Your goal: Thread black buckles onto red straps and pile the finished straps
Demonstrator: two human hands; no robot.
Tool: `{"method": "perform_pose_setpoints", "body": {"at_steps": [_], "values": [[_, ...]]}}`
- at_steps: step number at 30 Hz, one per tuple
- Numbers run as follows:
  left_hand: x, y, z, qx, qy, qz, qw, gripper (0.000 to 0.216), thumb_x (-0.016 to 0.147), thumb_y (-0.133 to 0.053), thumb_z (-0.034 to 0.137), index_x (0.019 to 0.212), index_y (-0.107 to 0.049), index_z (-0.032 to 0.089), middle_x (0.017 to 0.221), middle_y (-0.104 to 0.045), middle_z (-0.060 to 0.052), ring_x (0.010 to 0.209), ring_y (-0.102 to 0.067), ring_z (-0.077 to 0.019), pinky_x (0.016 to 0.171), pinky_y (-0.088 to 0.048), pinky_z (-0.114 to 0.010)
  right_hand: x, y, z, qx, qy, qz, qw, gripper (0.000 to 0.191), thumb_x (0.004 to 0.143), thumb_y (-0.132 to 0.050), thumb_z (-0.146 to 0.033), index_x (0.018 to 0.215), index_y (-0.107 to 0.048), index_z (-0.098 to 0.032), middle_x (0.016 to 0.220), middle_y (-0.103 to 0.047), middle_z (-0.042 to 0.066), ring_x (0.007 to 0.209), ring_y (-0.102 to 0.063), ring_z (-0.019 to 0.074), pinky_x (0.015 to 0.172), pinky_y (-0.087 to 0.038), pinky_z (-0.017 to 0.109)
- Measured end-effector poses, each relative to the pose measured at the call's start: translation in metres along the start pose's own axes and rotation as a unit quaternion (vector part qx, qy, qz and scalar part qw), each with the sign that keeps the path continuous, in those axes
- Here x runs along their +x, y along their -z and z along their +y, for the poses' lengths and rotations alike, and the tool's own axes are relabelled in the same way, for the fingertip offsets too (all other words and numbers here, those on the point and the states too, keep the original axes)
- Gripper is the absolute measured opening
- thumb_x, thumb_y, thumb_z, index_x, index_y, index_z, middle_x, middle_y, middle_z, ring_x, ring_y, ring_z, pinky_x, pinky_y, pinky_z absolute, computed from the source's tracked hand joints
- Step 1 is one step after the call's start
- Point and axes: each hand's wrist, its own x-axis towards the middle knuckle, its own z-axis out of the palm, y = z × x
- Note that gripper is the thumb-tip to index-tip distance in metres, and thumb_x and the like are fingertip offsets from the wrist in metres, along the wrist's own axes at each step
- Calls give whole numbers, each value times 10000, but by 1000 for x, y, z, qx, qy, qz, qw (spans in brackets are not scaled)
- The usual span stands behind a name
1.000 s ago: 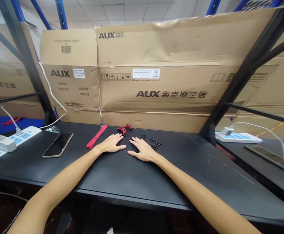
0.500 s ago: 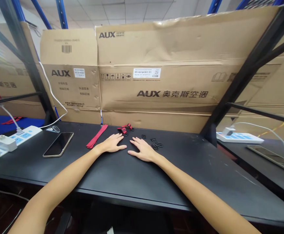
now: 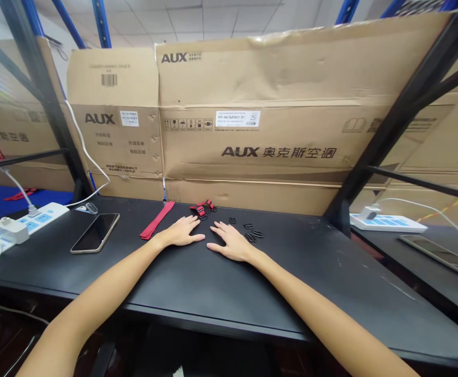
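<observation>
My left hand (image 3: pixel 182 232) lies flat, palm down, on the black table (image 3: pixel 197 277), fingers stretched out and holding nothing. My right hand (image 3: pixel 229 241) rests flat beside it, also with fingers spread and nothing in it. Just beyond the left fingertips lies a small red strap piece with black buckles (image 3: pixel 202 207). A long red strap (image 3: pixel 157 220) lies to the left of my left hand. Several small black plastic buckles (image 3: pixel 251 231) are scattered just past my right hand.
A smartphone (image 3: pixel 95 232) lies face up at the left. A white power strip (image 3: pixel 24 222) with plugs and cables sits at the far left edge. Large AUX cardboard boxes (image 3: pixel 252 131) wall the back. Another power strip (image 3: pixel 388 222) lies on the neighbouring table at right.
</observation>
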Motion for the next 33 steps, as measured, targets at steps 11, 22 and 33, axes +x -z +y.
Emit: {"method": "perform_pose_setpoints", "body": {"at_steps": [11,22,33], "values": [[-11,32,-26,181,251,59,949,321,829,-503,253,1104,-584,108,1157,-553,-204,1098,-514,-344,888,-413,-473,-3,2,-2,-10,1,7,1000,752,808,-360,-704,1355,-436,-195,1454,-338,114,1365,-233,282,1106,-165,445],[-19,39,-21,191,280,16,941,292,762,-512,77,1041,-588,117,1068,-568,-177,1009,-579,-287,841,-462,-390,-5,-4,-14,-108,-139,41,984,787,805,-288,-735,1323,-465,-169,1424,-351,175,1316,-240,405,1023,-165,591],[-4,34,-31,87,202,76,973,333,746,-465,43,1008,-640,152,1041,-627,-99,989,-591,-205,876,-448,-277,-5,-5,-6,-53,25,67,996,567,892,-371,-546,1276,-501,-149,1388,-408,154,1303,-345,278,1063,-294,406]]}}
